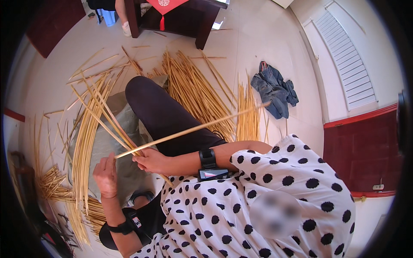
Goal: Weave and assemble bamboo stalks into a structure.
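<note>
My left hand (105, 175) is raised with its fingers pinched on the near end of one long, pale straw-coloured stalk (193, 130). That stalk slants up to the right, crossing above my right hand and my dark-trousered knee. Closed around a few thin stalks (112, 119), my right hand (151, 160) is close beside the left. These stalks fan out to the upper left, and a short end (166, 179) sticks out below the hand. Under both hands lies a grey cloth (122, 172), with a loose sheaf of stalks (86, 142) along its left side.
A large heap of stalks (189, 90) lies beyond my knee, with a smaller bundle (248, 112) to its right. A crumpled denim garment (274, 90) is on the tiled floor. Farther off stand a dark table (172, 23) and another person's leg (121, 15).
</note>
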### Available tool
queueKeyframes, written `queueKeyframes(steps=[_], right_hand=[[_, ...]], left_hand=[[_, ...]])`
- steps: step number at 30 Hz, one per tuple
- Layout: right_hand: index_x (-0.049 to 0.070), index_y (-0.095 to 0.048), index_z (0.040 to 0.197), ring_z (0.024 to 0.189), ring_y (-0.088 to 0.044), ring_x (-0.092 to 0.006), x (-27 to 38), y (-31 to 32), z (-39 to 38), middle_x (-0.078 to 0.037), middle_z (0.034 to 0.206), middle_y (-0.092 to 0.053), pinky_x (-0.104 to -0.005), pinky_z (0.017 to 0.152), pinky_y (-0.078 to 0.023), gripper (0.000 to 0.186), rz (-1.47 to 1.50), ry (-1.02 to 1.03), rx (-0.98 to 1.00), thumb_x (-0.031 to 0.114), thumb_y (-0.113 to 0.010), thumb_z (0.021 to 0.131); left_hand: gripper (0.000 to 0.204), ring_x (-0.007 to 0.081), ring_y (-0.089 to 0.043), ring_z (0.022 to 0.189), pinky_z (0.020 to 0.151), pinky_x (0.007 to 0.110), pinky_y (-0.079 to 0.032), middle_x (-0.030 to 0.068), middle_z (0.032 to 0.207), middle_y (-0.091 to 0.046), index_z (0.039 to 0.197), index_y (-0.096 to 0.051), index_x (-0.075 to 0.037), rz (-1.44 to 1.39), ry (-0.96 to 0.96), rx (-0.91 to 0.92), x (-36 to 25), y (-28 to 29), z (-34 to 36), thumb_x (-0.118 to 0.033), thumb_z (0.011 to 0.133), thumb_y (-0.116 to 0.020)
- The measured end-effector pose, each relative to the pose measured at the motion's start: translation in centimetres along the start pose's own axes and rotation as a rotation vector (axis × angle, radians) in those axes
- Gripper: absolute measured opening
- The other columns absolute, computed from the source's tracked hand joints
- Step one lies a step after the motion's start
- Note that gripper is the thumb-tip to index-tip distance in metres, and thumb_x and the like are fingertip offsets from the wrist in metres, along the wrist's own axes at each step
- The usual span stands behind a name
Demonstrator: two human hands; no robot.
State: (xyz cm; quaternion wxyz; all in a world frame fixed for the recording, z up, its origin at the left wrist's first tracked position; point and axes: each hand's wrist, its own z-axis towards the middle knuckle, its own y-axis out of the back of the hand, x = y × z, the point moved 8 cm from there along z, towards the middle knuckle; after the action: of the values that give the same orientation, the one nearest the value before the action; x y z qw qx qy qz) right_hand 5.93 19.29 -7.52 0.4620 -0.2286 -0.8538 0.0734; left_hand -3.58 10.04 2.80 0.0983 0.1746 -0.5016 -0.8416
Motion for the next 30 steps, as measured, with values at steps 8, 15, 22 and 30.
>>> queueKeyframes(steps=[8, 15, 22, 30], right_hand=[[0.007, -0.052, 0.089, 0.046, -0.045, -0.0090, -0.4, 0.4, -0.2, 0.000, 0.061, -0.050, -0.0243, 0.040, -0.034, 0.015, 0.089, -0.034, -0.048, 0.022, -0.051, 0.091], [0.007, -0.050, 0.099, 0.048, -0.041, -0.0081, -1.4, 0.8, -1.0, 0.000, 0.064, -0.049, -0.0227, 0.041, -0.032, 0.016, 0.101, -0.127, -0.040, 0.021, -0.047, 0.094], [0.007, -0.050, 0.100, 0.048, -0.041, -0.0081, -1.6, 0.8, 0.1, 0.000, 0.063, -0.048, -0.0226, 0.041, -0.032, 0.015, 0.133, -0.103, -0.066, 0.020, -0.046, 0.094], [0.011, -0.056, 0.083, 0.045, -0.042, -0.0077, -0.9, -0.8, -0.3, 0.002, 0.059, -0.049, -0.0232, 0.040, -0.031, 0.016, 0.076, -0.001, -0.026, 0.026, -0.059, 0.088]], left_hand=[[0.027, 0.0244, -0.051, 0.056, 0.050, 0.034, -0.041, 0.0060, 0.073, -0.056, 0.099, -0.064, -0.007, 0.002, -0.061, -0.024, -1.0, 0.8, 0.7, 0.000, 0.073, -0.067], [0.027, 0.0246, -0.052, 0.057, 0.051, 0.034, -0.042, 0.0065, 0.074, -0.057, 0.099, -0.065, -0.007, 0.016, -0.050, -0.002, -2.1, 1.1, 0.6, 0.001, 0.073, -0.066], [0.026, 0.0249, -0.056, 0.062, 0.055, 0.034, -0.045, 0.0080, 0.079, -0.060, 0.099, -0.065, -0.005, -0.059, -0.012, -0.047, -0.6, 0.9, 0.8, 0.002, 0.074, -0.066], [0.020, 0.0199, -0.060, 0.064, 0.057, 0.029, -0.047, 0.0115, 0.076, -0.060, 0.098, -0.066, -0.003, -0.319, 0.444, -0.152, 6.3, 1.7, -3.3, 0.002, 0.079, -0.063]])
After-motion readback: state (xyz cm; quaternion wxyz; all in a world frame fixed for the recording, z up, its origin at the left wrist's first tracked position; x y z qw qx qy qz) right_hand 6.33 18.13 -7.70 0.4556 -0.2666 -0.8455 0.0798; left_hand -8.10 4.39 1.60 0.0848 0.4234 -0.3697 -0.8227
